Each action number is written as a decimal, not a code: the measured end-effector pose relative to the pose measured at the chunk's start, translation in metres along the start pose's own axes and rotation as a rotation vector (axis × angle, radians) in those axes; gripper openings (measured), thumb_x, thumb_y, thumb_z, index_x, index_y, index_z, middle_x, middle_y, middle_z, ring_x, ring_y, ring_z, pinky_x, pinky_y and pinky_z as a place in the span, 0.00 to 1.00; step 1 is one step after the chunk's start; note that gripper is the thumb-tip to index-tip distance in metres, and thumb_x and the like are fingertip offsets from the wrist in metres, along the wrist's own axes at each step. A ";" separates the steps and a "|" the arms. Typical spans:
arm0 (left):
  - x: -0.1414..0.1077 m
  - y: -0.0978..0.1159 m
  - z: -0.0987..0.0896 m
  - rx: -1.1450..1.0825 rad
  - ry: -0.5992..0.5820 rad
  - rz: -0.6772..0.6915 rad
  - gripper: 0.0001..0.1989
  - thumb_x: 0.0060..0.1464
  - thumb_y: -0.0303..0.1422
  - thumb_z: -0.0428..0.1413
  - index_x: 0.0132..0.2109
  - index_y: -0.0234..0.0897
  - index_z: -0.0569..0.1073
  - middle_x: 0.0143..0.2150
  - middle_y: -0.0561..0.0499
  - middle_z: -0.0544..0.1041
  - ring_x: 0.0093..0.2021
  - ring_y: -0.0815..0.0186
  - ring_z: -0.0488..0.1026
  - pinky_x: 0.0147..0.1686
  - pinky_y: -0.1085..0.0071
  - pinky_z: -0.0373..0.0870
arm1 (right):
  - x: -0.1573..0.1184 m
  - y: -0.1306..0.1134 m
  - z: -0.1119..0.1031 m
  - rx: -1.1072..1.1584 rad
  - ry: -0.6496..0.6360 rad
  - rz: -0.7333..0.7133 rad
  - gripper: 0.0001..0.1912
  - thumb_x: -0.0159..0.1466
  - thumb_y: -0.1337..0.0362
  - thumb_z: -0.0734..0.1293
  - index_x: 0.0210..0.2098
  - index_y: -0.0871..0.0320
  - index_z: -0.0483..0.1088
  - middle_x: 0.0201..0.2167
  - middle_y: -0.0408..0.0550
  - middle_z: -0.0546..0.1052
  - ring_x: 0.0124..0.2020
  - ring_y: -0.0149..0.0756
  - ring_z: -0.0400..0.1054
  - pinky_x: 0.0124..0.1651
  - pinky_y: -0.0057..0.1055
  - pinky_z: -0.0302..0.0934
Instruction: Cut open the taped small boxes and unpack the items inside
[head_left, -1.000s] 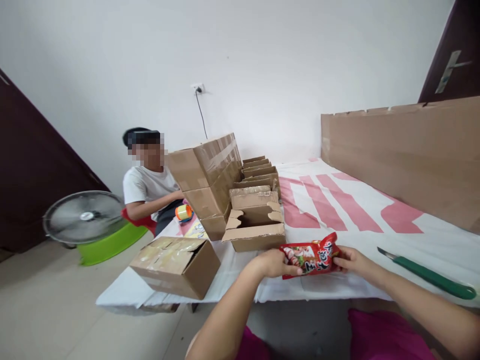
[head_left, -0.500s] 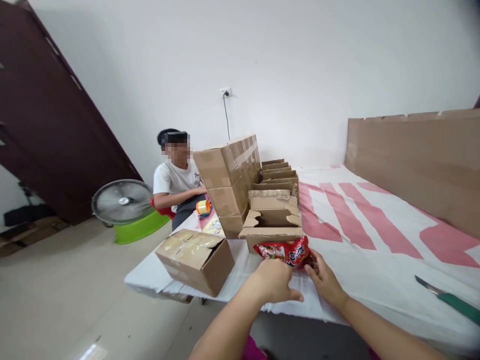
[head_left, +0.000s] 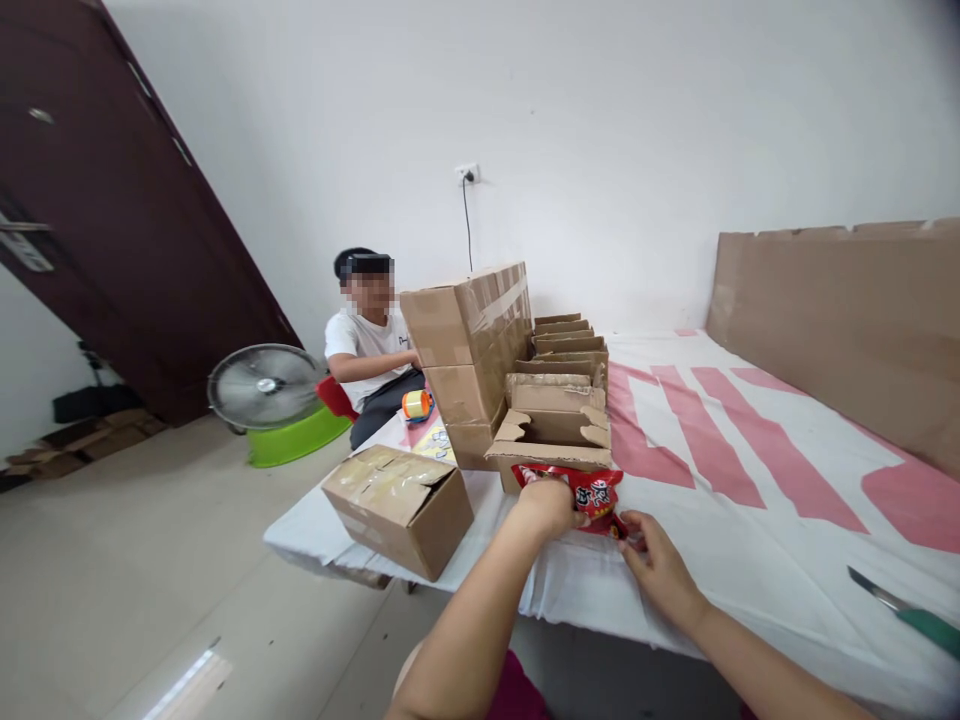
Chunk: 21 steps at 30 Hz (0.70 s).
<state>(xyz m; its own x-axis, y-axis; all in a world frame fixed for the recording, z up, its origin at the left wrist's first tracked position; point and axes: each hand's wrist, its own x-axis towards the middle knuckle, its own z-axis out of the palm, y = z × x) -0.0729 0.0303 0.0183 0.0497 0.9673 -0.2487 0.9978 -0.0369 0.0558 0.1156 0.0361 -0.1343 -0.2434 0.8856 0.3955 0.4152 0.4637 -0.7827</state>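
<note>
Packet: the glossy red plastic food packet with dark printed lettering (head_left: 600, 490) is between the person's hands, in front of the open carton; it looks soft, so light, even pressure should suit it.
Left hand: this hand (head_left: 551, 505) grasps the packet from its nine o'clock side, fingers mostly hidden; a flatter hold would probably spread the load.
Right hand: this one (head_left: 660, 570) is at the packet's four o'clock corner, fingers curled; whether they pinch it cannot be told. Steadying that end should limit twisting.
Open carton: the brown cardboard carton with raised flaps (head_left: 547, 457) is at twelve o'clock; keeping the packet clear of its front flap would avoid snagging.
Knife: the green-handled blade (head_left: 930, 630) lies on the cloth-covered surface (head_left: 787, 555) at four o'clock, best kept clear of the forearm.
</note>
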 end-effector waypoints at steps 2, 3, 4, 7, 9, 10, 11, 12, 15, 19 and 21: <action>0.005 -0.002 0.001 -0.010 0.009 -0.025 0.20 0.50 0.46 0.57 0.43 0.36 0.80 0.42 0.39 0.81 0.46 0.53 0.77 0.45 0.65 0.73 | 0.000 0.000 0.000 -0.006 -0.006 -0.021 0.15 0.60 0.59 0.60 0.46 0.56 0.66 0.45 0.54 0.73 0.47 0.43 0.68 0.46 0.41 0.66; 0.008 -0.004 0.002 -0.014 0.013 -0.036 0.21 0.50 0.47 0.57 0.43 0.36 0.79 0.43 0.39 0.81 0.46 0.53 0.77 0.45 0.65 0.73 | 0.000 0.000 0.000 -0.010 -0.012 -0.032 0.15 0.60 0.60 0.60 0.45 0.56 0.67 0.45 0.54 0.73 0.47 0.43 0.68 0.47 0.41 0.66; 0.011 -0.006 0.003 -0.020 0.020 -0.047 0.21 0.50 0.48 0.56 0.43 0.37 0.79 0.43 0.39 0.81 0.46 0.53 0.77 0.44 0.65 0.73 | 0.000 -0.001 0.001 -0.016 -0.017 -0.043 0.14 0.60 0.60 0.60 0.45 0.56 0.67 0.45 0.54 0.73 0.47 0.43 0.68 0.47 0.42 0.66; 0.021 -0.013 0.005 -0.041 0.048 -0.068 0.20 0.50 0.49 0.56 0.41 0.39 0.80 0.43 0.41 0.81 0.45 0.54 0.77 0.43 0.66 0.73 | -0.001 -0.001 0.001 -0.033 -0.033 -0.062 0.13 0.60 0.61 0.60 0.43 0.56 0.68 0.45 0.54 0.73 0.48 0.44 0.68 0.48 0.42 0.66; 0.028 -0.017 0.008 -0.055 0.074 -0.071 0.19 0.50 0.49 0.56 0.38 0.40 0.80 0.42 0.43 0.81 0.45 0.55 0.77 0.44 0.66 0.73 | -0.001 -0.002 0.001 -0.042 -0.043 -0.070 0.12 0.60 0.62 0.60 0.43 0.56 0.68 0.45 0.54 0.73 0.48 0.43 0.68 0.49 0.42 0.66; 0.031 -0.020 0.009 -0.061 0.091 -0.071 0.18 0.50 0.48 0.57 0.37 0.40 0.80 0.42 0.43 0.81 0.45 0.55 0.77 0.45 0.65 0.72 | -0.001 -0.002 0.001 -0.046 -0.047 -0.073 0.12 0.60 0.62 0.60 0.43 0.56 0.68 0.44 0.54 0.73 0.48 0.43 0.68 0.49 0.42 0.66; 0.034 -0.022 0.010 -0.065 0.112 -0.071 0.16 0.51 0.47 0.57 0.37 0.41 0.80 0.41 0.44 0.81 0.45 0.55 0.77 0.47 0.63 0.71 | -0.002 -0.002 0.001 -0.049 -0.049 -0.074 0.12 0.60 0.63 0.60 0.42 0.56 0.68 0.44 0.54 0.73 0.47 0.43 0.68 0.49 0.42 0.66; 0.038 -0.024 0.011 -0.068 0.138 -0.071 0.15 0.51 0.46 0.57 0.36 0.41 0.80 0.41 0.45 0.81 0.46 0.56 0.77 0.50 0.61 0.69 | -0.002 -0.003 0.001 -0.051 -0.051 -0.074 0.11 0.60 0.63 0.60 0.42 0.56 0.68 0.44 0.54 0.73 0.47 0.43 0.68 0.49 0.41 0.66; 0.047 -0.031 0.016 -0.073 0.225 -0.072 0.11 0.53 0.43 0.57 0.37 0.42 0.78 0.40 0.48 0.81 0.47 0.57 0.76 0.60 0.53 0.58 | -0.002 -0.005 0.001 -0.055 -0.060 -0.074 0.10 0.60 0.65 0.60 0.41 0.56 0.67 0.42 0.53 0.73 0.46 0.43 0.68 0.49 0.41 0.66; 0.060 -0.040 0.025 -0.084 0.314 -0.080 0.11 0.58 0.41 0.53 0.41 0.42 0.75 0.44 0.50 0.80 0.51 0.59 0.72 0.65 0.46 0.44 | -0.002 -0.006 0.001 -0.062 -0.076 -0.084 0.09 0.59 0.66 0.60 0.39 0.56 0.67 0.42 0.53 0.73 0.46 0.42 0.68 0.49 0.42 0.65; 0.066 -0.043 0.030 -0.088 0.343 -0.088 0.11 0.59 0.40 0.52 0.45 0.42 0.72 0.49 0.49 0.78 0.56 0.59 0.69 0.65 0.46 0.41 | -0.003 -0.007 0.001 -0.072 -0.080 -0.094 0.09 0.59 0.66 0.60 0.39 0.56 0.67 0.42 0.52 0.73 0.46 0.43 0.68 0.49 0.42 0.65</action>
<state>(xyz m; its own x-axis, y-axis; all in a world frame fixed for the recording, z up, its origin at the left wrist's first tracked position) -0.1110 0.0876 -0.0298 -0.0687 0.9943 0.0816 0.9891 0.0572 0.1358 0.1123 0.0307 -0.1307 -0.3518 0.8348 0.4235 0.4485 0.5474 -0.7065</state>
